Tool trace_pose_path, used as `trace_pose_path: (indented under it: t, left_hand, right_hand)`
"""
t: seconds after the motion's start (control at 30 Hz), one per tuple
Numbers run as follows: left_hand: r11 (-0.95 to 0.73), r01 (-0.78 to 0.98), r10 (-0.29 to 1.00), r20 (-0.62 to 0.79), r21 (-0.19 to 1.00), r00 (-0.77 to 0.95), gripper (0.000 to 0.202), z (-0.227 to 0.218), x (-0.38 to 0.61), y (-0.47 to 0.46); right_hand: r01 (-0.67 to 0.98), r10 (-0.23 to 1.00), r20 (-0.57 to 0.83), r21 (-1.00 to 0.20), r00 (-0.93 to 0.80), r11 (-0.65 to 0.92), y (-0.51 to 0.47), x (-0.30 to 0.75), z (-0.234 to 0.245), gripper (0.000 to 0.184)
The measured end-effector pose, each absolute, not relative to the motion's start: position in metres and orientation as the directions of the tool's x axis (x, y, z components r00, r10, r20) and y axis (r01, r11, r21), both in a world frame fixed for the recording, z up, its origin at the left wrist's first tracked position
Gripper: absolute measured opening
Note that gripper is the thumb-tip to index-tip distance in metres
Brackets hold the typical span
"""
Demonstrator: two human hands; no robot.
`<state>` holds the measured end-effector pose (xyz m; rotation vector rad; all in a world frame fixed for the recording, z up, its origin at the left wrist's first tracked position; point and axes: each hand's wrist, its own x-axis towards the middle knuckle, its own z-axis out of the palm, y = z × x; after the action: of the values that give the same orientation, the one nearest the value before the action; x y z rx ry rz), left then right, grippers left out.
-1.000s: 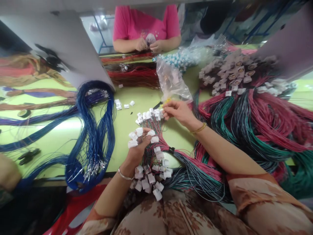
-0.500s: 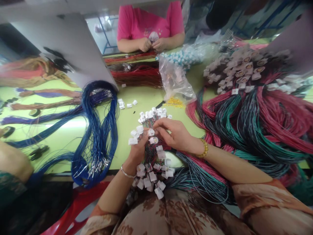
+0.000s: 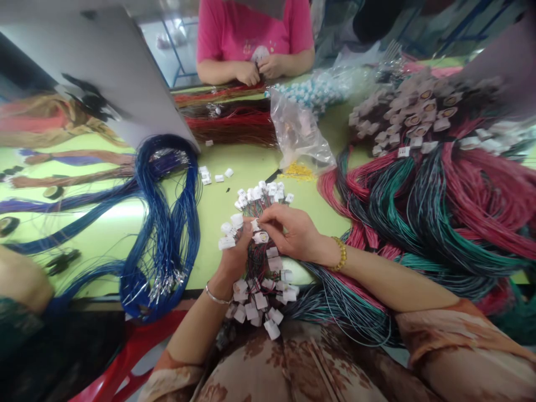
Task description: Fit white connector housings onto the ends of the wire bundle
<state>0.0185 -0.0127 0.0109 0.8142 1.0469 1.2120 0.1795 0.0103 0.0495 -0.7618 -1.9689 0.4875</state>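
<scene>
Leaving a bundle of blue wires [image 3: 157, 220] lying at the left of the surface [image 3: 247, 162], with loose white blocks [image 3: 219, 178] sitting beside. Gripping wired plugs [image 3: 237, 221] with the left hand [image 3: 237, 254], clamping the thumb down on the bunch, and holding one white plug [image 3: 255, 224] between the two hands. Pinching at that plug with the right hand [image 3: 293, 231], closing thumb and fingertips together, but hiding whatever may be lying between. Seemingly fitting or adjusting a small part in this plug as the step in hand, and so, by judgement, calling for a steady left grip and a small, careful right-hand push. Leaving yellow bits [image 3: 298, 171] lying beyond, at the mouth of a clear bag [image 3: 295, 131], and red, black and green wires [image 3: 419, 206] sprawling at the right. Compared with the earliest frame, no longer reaching toward the yellow bits with the right hand; compared with half a second ago, barely moving the left, but bringing the right fingertips closer against the plug.
</scene>
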Motion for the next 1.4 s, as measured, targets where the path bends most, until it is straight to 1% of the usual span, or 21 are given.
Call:
trace_pose_path:
  t: [0.1,0.2,0.23,0.33,0.37,0.47,0.5,0.7,0.77,0.9,1.07,1.1,1.17,1.23,1.33,1.4]
  left_hand:
    - [0.185,-0.309,0.982,-0.188,0.933,0.020,0.043,0.014,0.018,-0.013]
    - [0.191,-0.298,0.980,-0.199,0.935,0.005,0.044,0.015,0.019,-0.012]
    - [0.198,-0.303,0.978,-0.208,0.932,0.000,0.044,0.015,0.019,-0.012]
    - [0.222,-0.337,0.971,-0.238,0.915,-0.006,0.045,0.015,0.020,-0.011]
    - [0.225,-0.348,0.970,-0.243,0.910,-0.008,0.045,0.015,0.021,-0.011]
    - [0.214,-0.372,0.971,-0.238,0.903,-0.020,0.044,0.017,0.022,-0.010]
    - [0.211,-0.376,0.972,-0.236,0.902,-0.022,0.045,0.017,0.022,-0.010]
    - [0.216,-0.378,0.971,-0.238,0.900,-0.013,0.046,0.023,0.024,-0.010]
    - [0.214,-0.389,0.972,-0.234,0.896,-0.004,0.044,0.023,0.024,-0.011]
    - [0.204,-0.408,0.974,-0.225,0.890,-0.003,0.038,0.020,0.023,-0.011]
    - [0.204,-0.393,0.975,-0.224,0.897,-0.005,0.040,0.020,0.023,-0.009]
    - [0.206,-0.395,0.974,-0.226,0.895,-0.002,0.040,0.021,0.023,-0.009]
    - [0.212,-0.406,0.973,-0.230,0.889,0.005,0.039,0.022,0.023,-0.009]
    - [0.221,-0.417,0.972,-0.235,0.882,0.018,0.040,0.024,0.022,-0.009]
    - [0.230,-0.422,0.970,-0.240,0.877,0.030,0.043,0.024,0.022,-0.008]
    - [0.227,-0.425,0.971,-0.236,0.876,0.033,0.043,0.023,0.021,-0.008]
  right_hand:
    - [0.303,0.740,0.594,-0.676,-0.315,0.672,0.009,0.178,0.048,0.010]
    - [0.286,0.828,0.502,-0.779,-0.250,0.558,0.009,0.177,0.044,0.011]
    - [0.285,0.838,0.490,-0.789,-0.241,0.544,0.009,0.177,0.043,0.011]
    - [0.294,0.823,0.513,-0.770,-0.243,0.567,0.008,0.175,0.041,0.009]
    - [0.283,0.836,0.497,-0.788,-0.234,0.547,0.008,0.174,0.040,0.010]
    - [0.149,0.925,0.343,-0.918,-0.164,0.366,0.008,0.171,0.041,0.018]
    - [0.099,0.944,0.293,-0.946,-0.149,0.309,0.008,0.171,0.041,0.021]
    - [-0.060,0.974,0.169,-0.985,-0.148,0.162,0.011,0.169,0.041,0.030]
    - [-0.057,0.973,0.174,-0.984,-0.151,0.168,0.011,0.169,0.041,0.030]
    - [0.016,0.962,0.235,-0.971,-0.138,0.240,0.010,0.169,0.042,0.027]
    - [-0.048,0.972,0.184,-0.983,-0.144,0.179,0.011,0.168,0.038,0.030]
    - [-0.040,0.972,0.188,-0.982,-0.142,0.185,0.011,0.168,0.038,0.030]
    - [0.036,0.961,0.242,-0.968,-0.135,0.249,0.010,0.169,0.037,0.026]
    - [0.149,0.934,0.330,-0.925,-0.138,0.349,0.010,0.171,0.037,0.021]
    - [0.306,0.871,0.459,-0.815,-0.177,0.492,0.010,0.174,0.038,0.012]
    - [0.393,0.824,0.513,-0.724,-0.242,0.566,0.010,0.177,0.037,0.007]
